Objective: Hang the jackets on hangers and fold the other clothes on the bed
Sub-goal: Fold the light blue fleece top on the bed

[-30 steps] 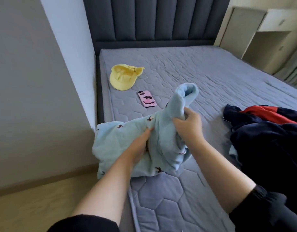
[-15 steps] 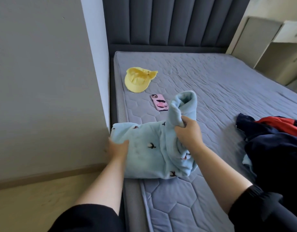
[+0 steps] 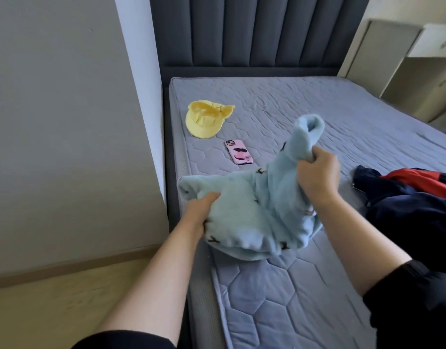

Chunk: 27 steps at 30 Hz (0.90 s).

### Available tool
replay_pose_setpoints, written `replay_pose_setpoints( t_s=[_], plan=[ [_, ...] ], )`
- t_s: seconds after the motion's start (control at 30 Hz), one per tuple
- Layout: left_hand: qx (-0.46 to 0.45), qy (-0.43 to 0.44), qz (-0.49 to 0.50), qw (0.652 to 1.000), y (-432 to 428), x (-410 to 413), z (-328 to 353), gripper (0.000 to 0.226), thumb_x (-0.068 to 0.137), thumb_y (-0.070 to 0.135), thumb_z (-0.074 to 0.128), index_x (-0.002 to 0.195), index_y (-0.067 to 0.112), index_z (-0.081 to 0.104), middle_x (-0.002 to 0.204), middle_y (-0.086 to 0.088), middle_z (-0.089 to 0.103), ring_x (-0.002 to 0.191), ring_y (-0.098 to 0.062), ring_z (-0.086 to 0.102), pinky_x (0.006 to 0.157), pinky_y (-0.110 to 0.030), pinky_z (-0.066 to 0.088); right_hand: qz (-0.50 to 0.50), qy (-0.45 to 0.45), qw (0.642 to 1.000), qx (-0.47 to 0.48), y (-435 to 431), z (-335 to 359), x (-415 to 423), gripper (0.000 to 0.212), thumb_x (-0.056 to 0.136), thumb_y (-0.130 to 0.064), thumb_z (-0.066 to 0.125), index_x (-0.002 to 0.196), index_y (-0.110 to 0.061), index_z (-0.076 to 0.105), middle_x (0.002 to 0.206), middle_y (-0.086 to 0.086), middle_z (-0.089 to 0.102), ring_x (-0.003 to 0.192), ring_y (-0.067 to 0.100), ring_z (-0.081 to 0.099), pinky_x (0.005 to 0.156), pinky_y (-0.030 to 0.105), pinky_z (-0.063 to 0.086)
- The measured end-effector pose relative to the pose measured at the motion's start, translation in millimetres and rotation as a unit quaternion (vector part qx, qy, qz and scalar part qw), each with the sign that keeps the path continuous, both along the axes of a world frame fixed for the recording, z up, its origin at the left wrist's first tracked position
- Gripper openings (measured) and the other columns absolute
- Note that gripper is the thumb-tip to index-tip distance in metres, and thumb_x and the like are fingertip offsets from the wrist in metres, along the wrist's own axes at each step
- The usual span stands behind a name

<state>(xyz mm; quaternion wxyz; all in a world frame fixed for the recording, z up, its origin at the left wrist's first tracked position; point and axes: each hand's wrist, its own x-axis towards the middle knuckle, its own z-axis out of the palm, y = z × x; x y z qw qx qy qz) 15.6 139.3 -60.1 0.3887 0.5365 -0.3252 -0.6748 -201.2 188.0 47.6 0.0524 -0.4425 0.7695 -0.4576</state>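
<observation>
A light blue fleece garment (image 3: pixel 252 212) with small dark bird prints hangs over the left edge of the grey quilted mattress (image 3: pixel 292 298). My left hand (image 3: pixel 200 210) grips its left side, fingers tucked under the fabric. My right hand (image 3: pixel 317 177) holds a bunched tube of the same garment, a sleeve or leg, whose open cuff sticks up above my fist. A dark navy jacket with a red panel (image 3: pixel 413 205) lies crumpled on the mattress to the right, partly cut off by the frame edge.
A yellow cap (image 3: pixel 206 119) and a pink-cased phone (image 3: pixel 239 152) lie on the mattress beyond the garment. A dark padded headboard (image 3: pixel 254 31) stands at the back, a grey wall (image 3: pixel 65 122) on the left, pale cabinets (image 3: pixel 418 59) at the right.
My left hand slid from the garment's middle to its left side and now grips it there. My right hand lifted the bunched tube higher. The view shifted, so the bed sits further right.
</observation>
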Motion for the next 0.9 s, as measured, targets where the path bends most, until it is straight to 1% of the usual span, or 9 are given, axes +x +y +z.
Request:
replay_pose_setpoints(
  t_s=[0.1, 0.2, 0.3, 0.43, 0.5, 0.57, 0.63, 0.77, 0.9],
  plan=[
    [0.004, 0.044, -0.029, 0.999, 17.7, -25.2, -3.0, 0.042, 0.086, 0.024, 0.067, 0.123, 0.005, 0.059, 0.115, -0.012, 0.067, 0.103, -0.025, 0.064, 0.085, -0.035, 0.052, 0.021, 0.142, 0.989, -0.036, -0.9, 23.0, -4.1, 0.021, 0.074, -0.009, 0.045, 0.060, -0.014, 0.031, 0.053, -0.002, 0.031, 0.053, 0.021, 0.025, 0.049, 0.034, 0.018],
    [0.017, -0.061, -0.066, 0.996, 37.2, -42.0, -26.7, 0.045, 0.086, 0.021, 0.068, 0.127, 0.006, 0.057, 0.120, -0.013, 0.064, 0.106, -0.028, 0.061, 0.077, -0.035, 0.050, 0.090, 0.246, 0.965, 0.021, 0.7, 11.1, 13.6, 0.009, 0.080, -0.017, 0.048, 0.071, -0.019, 0.051, 0.058, -0.001, 0.041, 0.057, 0.029, 0.036, 0.054, 0.032, 0.021],
    [0.092, -0.112, -0.106, 0.984, 53.1, -38.9, -46.4, 0.045, 0.085, 0.031, 0.066, 0.124, 0.009, 0.057, 0.113, -0.014, 0.065, 0.099, -0.032, 0.062, 0.068, -0.034, 0.052, 0.169, 0.265, 0.935, 0.164, 6.9, -40.7, 27.4, 0.026, 0.085, -0.015, 0.049, 0.104, -0.026, 0.062, 0.089, 0.001, 0.062, 0.086, 0.032, 0.057, 0.063, 0.034, 0.039],
    [-0.055, -0.295, 0.057, 0.952, 29.4, -16.6, -38.0, 0.028, 0.093, 0.030, 0.048, 0.098, 0.007, 0.064, 0.106, -0.019, 0.066, 0.092, -0.032, 0.060, 0.074, -0.035, 0.046, 0.174, 0.249, 0.937, 0.169, 22.3, -88.6, 18.0, 0.049, 0.087, -0.013, 0.049, 0.132, -0.031, 0.053, 0.129, -0.009, 0.059, 0.116, 0.019, 0.054, 0.076, 0.032, 0.048],
    [-0.082, -0.167, 0.123, 0.975, 13.4, -8.9, -14.7, 0.025, 0.096, 0.031, 0.047, 0.092, 0.011, 0.062, 0.099, -0.015, 0.066, 0.082, -0.027, 0.059, 0.069, -0.034, 0.045, 0.200, 0.246, 0.936, 0.149, 26.0, -92.2, 16.4, 0.051, 0.085, -0.013, 0.050, 0.131, -0.034, 0.056, 0.133, -0.013, 0.057, 0.117, 0.016, 0.056, 0.076, 0.030, 0.049],
    [-0.084, 0.001, 0.027, 0.996, 4.3, -8.6, 5.8, 0.035, 0.096, 0.045, 0.047, 0.105, 0.015, 0.062, 0.098, -0.009, 0.067, 0.084, -0.020, 0.063, 0.068, -0.031, 0.047, 0.243, 0.260, 0.924, 0.140, 30.2, -91.1, 21.6, 0.051, 0.081, -0.014, 0.052, 0.125, -0.038, 0.059, 0.131, -0.020, 0.058, 0.113, 0.015, 0.058, 0.074, 0.030, 0.048],
    [-0.137, 0.036, -0.089, 0.986, 2.5, -16.1, 21.5, 0.056, 0.084, 0.062, 0.054, 0.121, 0.020, 0.056, 0.117, -0.005, 0.064, 0.104, -0.018, 0.062, 0.084, -0.033, 0.050, 0.293, 0.275, 0.904, 0.145, 32.7, -92.5, 30.8, 0.051, 0.079, -0.014, 0.051, 0.122, -0.039, 0.060, 0.128, -0.023, 0.058, 0.110, 0.015, 0.059, 0.071, 0.031, 0.049],
    [-0.204, -0.185, -0.114, 0.955, 4.5, -44.0, 34.9, 0.074, 0.076, 0.047, 0.074, 0.139, 0.032, 0.039, 0.120, 0.007, 0.050, 0.107, -0.012, 0.051, 0.088, -0.027, 0.040, 0.361, 0.296, 0.876, 0.121, 38.8, -105.8, 48.5, 0.047, 0.082, -0.009, 0.049, 0.123, -0.028, 0.063, 0.129, -0.014, 0.060, 0.113, 0.017, 0.060, 0.073, 0.030, 0.048],
    [-0.182, -0.303, -0.019, 0.935, 1.0, -42.7, 28.7, 0.020, 0.078, 0.016, 0.060, 0.098, 0.012, 0.062, 0.079, -0.008, 0.064, 0.085, -0.027, 0.062, 0.066, -0.027, 0.044, 0.408, 0.280, 0.851, 0.175, 43.6, -97.1, 47.6, 0.041, 0.087, -0.022, 0.051, 0.126, -0.029, 0.060, 0.123, -0.012, 0.064, 0.105, 0.013, 0.060, 0.080, 0.030, 0.048]
  ],
)
